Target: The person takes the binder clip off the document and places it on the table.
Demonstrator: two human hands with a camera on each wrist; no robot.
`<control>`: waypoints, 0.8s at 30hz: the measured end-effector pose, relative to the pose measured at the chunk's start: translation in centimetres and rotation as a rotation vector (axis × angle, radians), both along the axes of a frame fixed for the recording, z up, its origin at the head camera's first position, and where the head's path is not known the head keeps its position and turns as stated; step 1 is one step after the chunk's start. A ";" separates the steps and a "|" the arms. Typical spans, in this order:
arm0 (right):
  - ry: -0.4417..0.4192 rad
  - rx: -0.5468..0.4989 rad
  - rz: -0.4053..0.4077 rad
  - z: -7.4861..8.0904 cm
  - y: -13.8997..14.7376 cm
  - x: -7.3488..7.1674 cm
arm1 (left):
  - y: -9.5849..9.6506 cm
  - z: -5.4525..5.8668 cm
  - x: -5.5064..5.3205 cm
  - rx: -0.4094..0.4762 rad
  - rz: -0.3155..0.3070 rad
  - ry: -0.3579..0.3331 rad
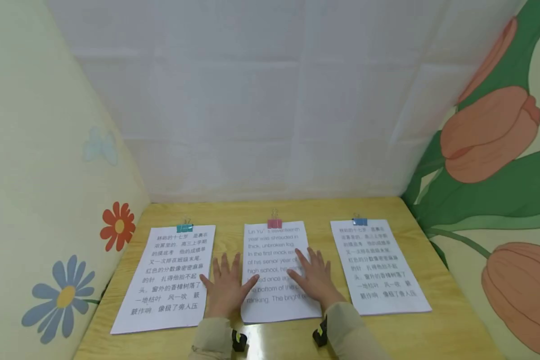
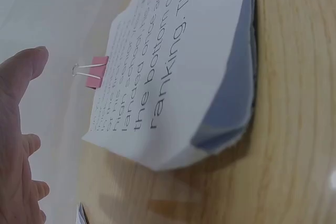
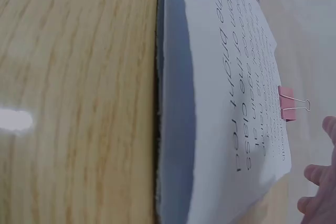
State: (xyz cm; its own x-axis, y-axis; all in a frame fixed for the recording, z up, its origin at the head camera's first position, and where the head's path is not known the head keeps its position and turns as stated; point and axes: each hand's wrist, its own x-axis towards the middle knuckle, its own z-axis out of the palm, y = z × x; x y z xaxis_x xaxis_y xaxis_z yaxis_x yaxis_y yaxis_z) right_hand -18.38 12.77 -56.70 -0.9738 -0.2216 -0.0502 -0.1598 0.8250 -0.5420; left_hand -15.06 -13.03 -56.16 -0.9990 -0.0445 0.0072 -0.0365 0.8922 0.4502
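Observation:
A stack of white sheets with printed English text (image 1: 270,311) lies in the middle of the table, a pink binder clip (image 1: 274,223) on its far edge. My left hand (image 1: 225,291), fingers spread, is at the stack's left side, its thumb reaching over the print. Over the right part of the text my right hand (image 1: 317,281) spreads its fingers too. Neither hand holds anything. In the left wrist view the stack's near corner (image 2: 220,129) curls up from the wood. The pink clip (image 3: 287,103) also shows in the right wrist view, beyond the lifted near edge.
To the left lies another stack with Chinese text (image 1: 162,285) under a teal clip (image 1: 184,228). A similar stack (image 1: 382,272) with a blue clip (image 1: 360,221) lies on the right. The wooden table (image 1: 234,212) meets a white backdrop (image 1: 270,125) and painted side walls.

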 end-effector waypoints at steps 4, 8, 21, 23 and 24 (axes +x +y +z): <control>-0.027 0.009 0.002 0.0 -0.3 0.0 | -0.4 -0.2 0.1 0.012 0.014 -0.014; -0.021 -0.004 0.011 0.1 -0.6 0.1 | -0.6 -0.2 0.2 0.026 0.017 -0.018; 0.082 -0.068 0.092 1.0 -1.6 -0.6 | -1.1 0.2 0.5 0.018 0.028 -0.014; 0.075 -0.079 0.100 1.2 -1.8 -0.6 | -1.2 0.3 0.6 0.018 0.031 -0.010; 0.069 -0.076 0.104 1.3 -1.9 -0.6 | -1.2 0.3 0.6 0.019 0.033 -0.008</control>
State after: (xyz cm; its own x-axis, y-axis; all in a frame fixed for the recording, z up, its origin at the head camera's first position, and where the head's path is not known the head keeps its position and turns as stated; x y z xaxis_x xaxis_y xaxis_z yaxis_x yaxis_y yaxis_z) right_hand -18.99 10.84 -55.42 -0.9461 -0.3218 0.0369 -0.2812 0.7592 -0.5871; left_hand -14.49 -14.25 -55.82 -0.9970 -0.0771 -0.0019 -0.0690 0.8817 0.4667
